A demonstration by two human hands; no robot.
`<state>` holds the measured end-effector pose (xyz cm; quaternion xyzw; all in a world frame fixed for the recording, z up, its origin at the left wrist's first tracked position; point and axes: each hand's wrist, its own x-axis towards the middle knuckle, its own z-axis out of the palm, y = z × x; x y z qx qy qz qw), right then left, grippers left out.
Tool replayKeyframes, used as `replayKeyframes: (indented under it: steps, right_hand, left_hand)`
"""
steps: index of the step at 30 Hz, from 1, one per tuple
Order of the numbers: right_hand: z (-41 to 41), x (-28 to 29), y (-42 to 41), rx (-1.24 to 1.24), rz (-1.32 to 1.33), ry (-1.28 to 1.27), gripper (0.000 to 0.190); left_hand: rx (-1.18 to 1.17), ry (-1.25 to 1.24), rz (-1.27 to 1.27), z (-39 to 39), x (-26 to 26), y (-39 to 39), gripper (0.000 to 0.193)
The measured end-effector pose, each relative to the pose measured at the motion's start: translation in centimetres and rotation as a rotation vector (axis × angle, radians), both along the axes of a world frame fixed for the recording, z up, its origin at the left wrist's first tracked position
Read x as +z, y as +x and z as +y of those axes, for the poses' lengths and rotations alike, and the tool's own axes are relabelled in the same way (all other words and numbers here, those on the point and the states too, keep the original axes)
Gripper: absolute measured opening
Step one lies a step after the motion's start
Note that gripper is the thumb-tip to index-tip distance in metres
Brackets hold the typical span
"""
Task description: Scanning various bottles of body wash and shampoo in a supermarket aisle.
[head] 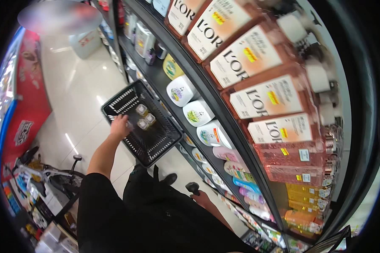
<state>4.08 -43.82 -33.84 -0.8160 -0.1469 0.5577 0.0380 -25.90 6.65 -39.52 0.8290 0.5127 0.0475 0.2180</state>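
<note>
A black plastic shopping basket [158, 148] is in front of me; what bears its weight is hidden. Inside it stand several small containers [150, 119] with pale square tops. My left hand [119, 126] reaches over the basket's left side, its fingers curled around a small clear container [129, 126] that is blurred and partly hidden. Low beside my body, my right hand [201, 199] grips a black handheld device [193, 188] that looks like a barcode scanner.
Shelving [205, 85] on my right carries large pink L'Oréal pump bottles [256, 57] above white bottles [199, 113]. At left are a red freezer cabinet [31, 91] and a bicycle [58, 174]. A white jug [86, 44] stands on the tiled floor [69, 104] ahead.
</note>
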Motion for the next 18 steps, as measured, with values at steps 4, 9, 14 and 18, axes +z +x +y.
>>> replayKeyframes:
  steps: [4, 9, 14, 18]
  right_hand:
    - [-2.1, -4.7, 3.1, 0.373, 0.006, 0.021, 0.045]
    - [3.8, -2.8, 4.4, 0.473, -0.168, 0.294, 0.059]
    - [10.9, 6.5, 3.3, 0.225, -0.021, 0.673, 0.055]
    - [12.0, 13.1, 2.6, -0.055, 0.154, 0.998, 0.038]
  left_hand:
    - [-0.028, -0.003, -0.292, -5.9, 7.5, -1.0, 0.045]
    - [-0.088, 0.049, -0.481, -11.5, 26.4, 3.2, 0.044]
    - [-0.118, 0.03, -0.941, -15.3, 35.6, 5.4, 0.053]
    - [-0.085, -0.042, -1.475, -18.2, 37.2, 8.6, 0.053]
